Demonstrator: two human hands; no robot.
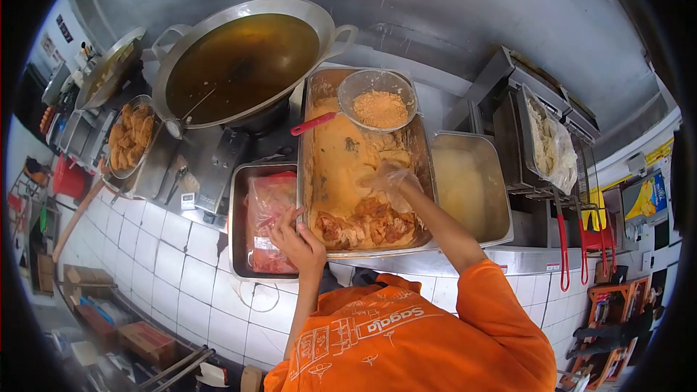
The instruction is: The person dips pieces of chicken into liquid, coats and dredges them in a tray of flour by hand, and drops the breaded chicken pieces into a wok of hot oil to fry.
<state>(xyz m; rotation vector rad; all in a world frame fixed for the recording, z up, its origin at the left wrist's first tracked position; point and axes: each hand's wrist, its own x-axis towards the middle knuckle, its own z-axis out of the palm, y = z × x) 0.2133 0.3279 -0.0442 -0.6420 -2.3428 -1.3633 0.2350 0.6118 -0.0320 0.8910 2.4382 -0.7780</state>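
Frame centre: left hand [299, 244], fingers parted, at metal tray [303, 152]; gloved right hand [390, 176] at powder [335, 174], blurred, cannot tell if gripping; meat pieces [370, 223] just below.

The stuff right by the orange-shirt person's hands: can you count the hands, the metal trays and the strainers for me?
Hands: 2 (left hand, right hand)
Metal trays: 3 (crumb tray, red-bag tray, pale-liquid tray)
Strainers: 1 (red-handled strainer)
Total: 6
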